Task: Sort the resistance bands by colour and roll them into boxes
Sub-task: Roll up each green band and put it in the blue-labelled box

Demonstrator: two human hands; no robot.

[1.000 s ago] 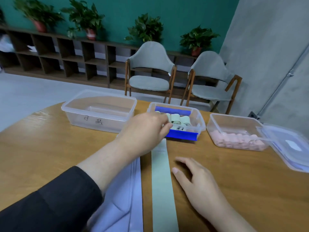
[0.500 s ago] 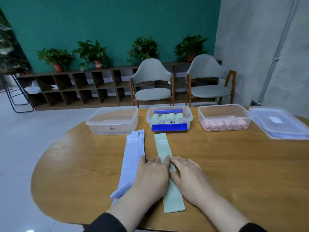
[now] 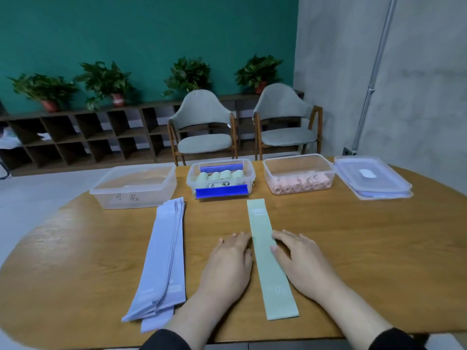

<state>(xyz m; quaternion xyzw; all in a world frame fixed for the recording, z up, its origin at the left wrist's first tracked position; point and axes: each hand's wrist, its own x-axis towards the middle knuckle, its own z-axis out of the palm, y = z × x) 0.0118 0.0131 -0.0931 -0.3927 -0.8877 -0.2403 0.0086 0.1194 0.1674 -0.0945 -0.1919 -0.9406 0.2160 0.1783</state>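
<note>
A pale green resistance band [image 3: 269, 258] lies flat and lengthwise on the wooden table [image 3: 366, 261], its far end pointing at the middle box. The left hand [image 3: 231, 263] rests palm down on the table along the band's left edge, fingers straight and relaxed, gripping nothing. The right hand [image 3: 300, 261] lies flat on the other side, fingers spread, its fingertips touching the band's right edge. To the left, well apart from the green band, sits a stack of light blue bands [image 3: 164, 256], loosely fanned. At the far side stand three clear boxes in a row: the left box [image 3: 134, 185], the middle box [image 3: 221, 180] holding green rolls [image 3: 219, 176], the right box [image 3: 299, 174] holding pink rolls [image 3: 298, 185]. Clear lids [image 3: 372, 180] lie beside the right box
</note>
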